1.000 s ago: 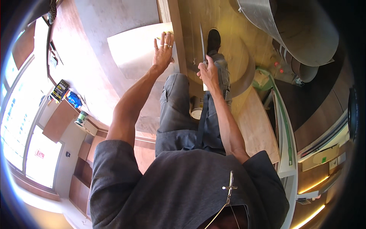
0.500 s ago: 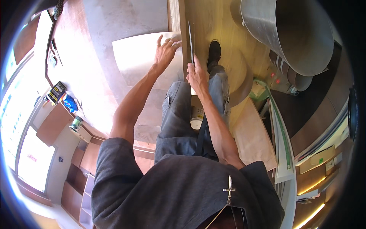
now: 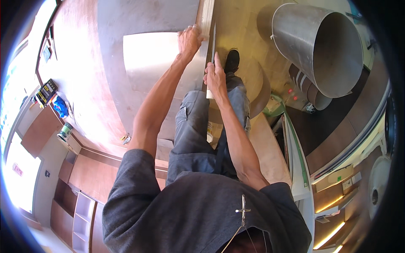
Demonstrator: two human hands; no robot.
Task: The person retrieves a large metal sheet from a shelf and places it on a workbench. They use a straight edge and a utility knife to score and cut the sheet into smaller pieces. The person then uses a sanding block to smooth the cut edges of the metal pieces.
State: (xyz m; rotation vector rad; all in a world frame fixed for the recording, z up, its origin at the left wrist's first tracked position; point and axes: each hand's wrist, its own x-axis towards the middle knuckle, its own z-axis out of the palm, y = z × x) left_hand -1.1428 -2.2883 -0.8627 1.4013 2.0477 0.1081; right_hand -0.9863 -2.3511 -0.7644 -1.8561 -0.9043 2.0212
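Note:
A pale, shiny thin sheet [image 3: 147,55] lies on the grey-topped workbench [image 3: 143,14], near its right edge. My left hand [image 3: 190,42] is on the sheet's far right corner; its fingers bend toward the bench edge and are smeared by motion, so their grip is unclear. Just right of that edge, my right hand [image 3: 216,78] is closed around a tool with a long thin blade [image 3: 214,38] and a white handle end. Its index finger stretches along the blade, which points away from me. Seen edge-on, the tool's exact kind is unclear.
At the far right stands a big curved metal cylinder [image 3: 297,31], with smaller rolled pieces [image 3: 301,82] beside it. Boards [image 3: 270,152] lean near my right leg. Along the bench's left side sit a black-and-yellow box [image 3: 46,92], a blue bundle [image 3: 60,106] and a can [image 3: 65,130].
My left hand has moved right and farther away, to the sheet's corner, its spread fingers now bent and blurred. My right hand still holds the tool beside the bench edge. The view has shifted.

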